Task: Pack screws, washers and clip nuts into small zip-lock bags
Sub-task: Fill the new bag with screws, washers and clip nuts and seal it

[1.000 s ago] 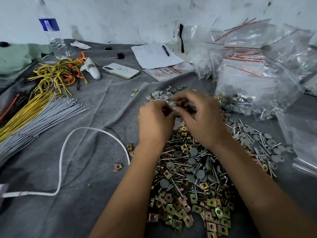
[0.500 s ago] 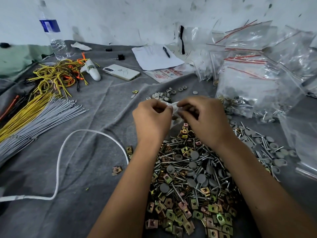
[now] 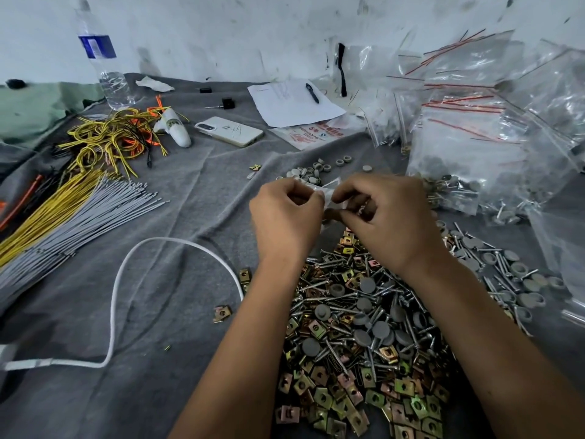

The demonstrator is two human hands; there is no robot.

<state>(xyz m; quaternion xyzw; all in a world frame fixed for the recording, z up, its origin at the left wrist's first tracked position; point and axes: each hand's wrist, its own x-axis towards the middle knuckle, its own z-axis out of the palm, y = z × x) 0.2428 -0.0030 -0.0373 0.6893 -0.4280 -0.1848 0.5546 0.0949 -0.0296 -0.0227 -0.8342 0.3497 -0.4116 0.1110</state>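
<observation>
My left hand [image 3: 286, 217] and my right hand [image 3: 384, 217] meet above the far end of the hardware pile and pinch a small clear zip-lock bag [image 3: 329, 196] between their fingertips; the bag's contents are mostly hidden by my fingers. Below my wrists lies a heap of brass-coloured clip nuts [image 3: 342, 397], mixed with silver screws [image 3: 335, 299] and grey round washers [image 3: 367, 285]. More screws and grey caps [image 3: 506, 274] spread to the right. Small pale rings [image 3: 311, 172] lie just beyond my hands.
Packed clear bags with red strips [image 3: 493, 122] pile up at the right. A white cable [image 3: 117, 299] loops at the left, beside grey wires [image 3: 79, 217] and yellow wires [image 3: 104, 137]. A phone [image 3: 229, 131], paper with a pen [image 3: 291, 103] and a water bottle [image 3: 104, 61] stand further back.
Both hands stay together on the small bag, shifting slightly down and toward me over the pile; the fingers work along the bag's edge.
</observation>
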